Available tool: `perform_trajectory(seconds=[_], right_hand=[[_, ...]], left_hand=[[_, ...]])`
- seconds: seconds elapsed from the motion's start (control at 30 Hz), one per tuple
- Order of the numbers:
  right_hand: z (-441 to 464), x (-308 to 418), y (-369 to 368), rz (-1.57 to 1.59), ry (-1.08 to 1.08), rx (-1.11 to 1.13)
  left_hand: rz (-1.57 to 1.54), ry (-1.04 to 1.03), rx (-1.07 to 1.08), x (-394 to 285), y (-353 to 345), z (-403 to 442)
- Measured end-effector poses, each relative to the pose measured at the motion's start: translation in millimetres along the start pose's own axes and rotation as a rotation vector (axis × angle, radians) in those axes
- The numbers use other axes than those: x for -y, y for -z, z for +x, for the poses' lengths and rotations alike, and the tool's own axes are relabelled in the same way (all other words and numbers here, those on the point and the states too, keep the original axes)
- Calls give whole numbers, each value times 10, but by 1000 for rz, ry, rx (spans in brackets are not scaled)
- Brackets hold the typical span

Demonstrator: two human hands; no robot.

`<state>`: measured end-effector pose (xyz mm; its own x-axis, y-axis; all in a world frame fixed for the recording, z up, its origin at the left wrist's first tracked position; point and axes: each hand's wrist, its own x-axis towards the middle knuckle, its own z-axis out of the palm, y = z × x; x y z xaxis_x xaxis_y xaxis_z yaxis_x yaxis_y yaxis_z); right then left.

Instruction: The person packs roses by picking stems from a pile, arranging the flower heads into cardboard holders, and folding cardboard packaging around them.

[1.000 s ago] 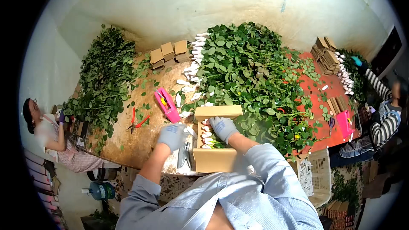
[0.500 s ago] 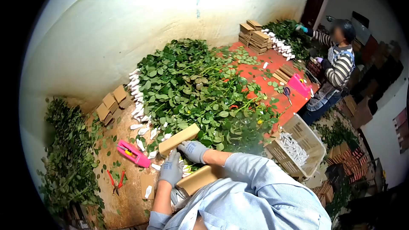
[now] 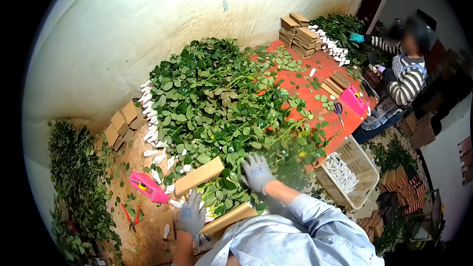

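My left hand (image 3: 191, 216), in a grey glove, rests at the bud end of a bunch of leafy stems (image 3: 224, 193), fingers stretched and slightly apart. The bunch lies between two raised cardboard walls, a far one (image 3: 199, 176) and a near one (image 3: 230, 219). My right hand (image 3: 257, 174), gloved too, spreads its fingers over the leaves to the right of the bunch. Beyond it spreads a big heap of leafy stems (image 3: 212, 93), with white-covered flower heads (image 3: 150, 111) along its left side.
Left of my hands lie a pink tape dispenser (image 3: 148, 187) and red-handled pruning shears (image 3: 131, 218). Cardboard pieces (image 3: 120, 123) are stacked by the wall. A crate (image 3: 362, 192) of white sleeves stands at right. A co-worker (image 3: 406, 81) handles stems at the red table (image 3: 295, 83).
My right hand has moved right, from the cardboard onto the leaves, and its fingers have spread. My left hand has shifted slightly down and left. More of the bunch between the cardboard walls shows.
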<state>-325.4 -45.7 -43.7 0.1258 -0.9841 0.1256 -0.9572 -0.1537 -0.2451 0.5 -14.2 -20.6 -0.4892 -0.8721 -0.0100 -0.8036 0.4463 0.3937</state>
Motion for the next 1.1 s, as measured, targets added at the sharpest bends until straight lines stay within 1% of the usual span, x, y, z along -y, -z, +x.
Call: perform_trajectory(seconds=[0.07, 0.1, 0.13, 0.2, 0.27, 0.33, 0.43, 0.47, 0.53, 0.57, 0.63, 0.67, 0.73, 0.77, 0.87, 0.93, 0.97, 1.0, 1.07, 1.1], right_hand=[[-48, -96, -189, -31, 37, 165], [-42, -76, -200, -102, 66, 128], [-53, -80, -202, -113, 59, 176], [-25, -108, -173, -34, 49, 226], [-36, -125, -201, -16, 60, 168], [-14, -120, -135, 31, 41, 156], [3, -94, 16, 119, 57, 65], [-6, -58, 61, 115, 55, 63], [14, -1, 162, 133, 65, -5], [3, 38, 204, 157, 89, -93], [-10, 148, 313, 236, 142, -174], [-20, 200, 355, 261, 171, -217], [-87, 337, 579, 308, 249, -218], [-131, 409, 566, 328, 287, -227], [-304, 662, 524, 405, 433, -187], [-459, 830, 523, 408, 491, -123], [-529, 898, 483, 417, 508, -127], [-584, 950, 487, 401, 517, -127], [-692, 1046, 495, 376, 509, -19], [-741, 1081, 498, 340, 515, -27]], left_hand=[[-19, 0, 16, -43, 38, 35], [-18, 4, 27, -53, 43, 53], [-15, 5, 41, -49, 47, 55], [47, -19, 53, -55, 50, 116], [-39, 126, 161, -183, 159, 159], [-23, 110, 154, -198, 159, 185], [20, 23, 51, -197, 161, 182], [18, 20, 49, -230, 177, 157], [28, 31, -61, -324, 227, 162], [26, 23, -70, -349, 234, 119], [-122, 77, -269, -350, 202, -58], [-125, 67, -284, -348, 137, -169], [-442, 390, -491, -385, -31, -430], [-498, 404, -508, -414, -74, -550], [-851, 546, -499, -606, -198, -843], [-1088, 624, -435, -718, -261, -996], [-1177, 647, -402, -749, -277, -1068], [-1250, 670, -373, -769, -302, -1135], [-1342, 688, -330, -810, -338, -1212], [-1375, 695, -313, -818, -350, -1267]])
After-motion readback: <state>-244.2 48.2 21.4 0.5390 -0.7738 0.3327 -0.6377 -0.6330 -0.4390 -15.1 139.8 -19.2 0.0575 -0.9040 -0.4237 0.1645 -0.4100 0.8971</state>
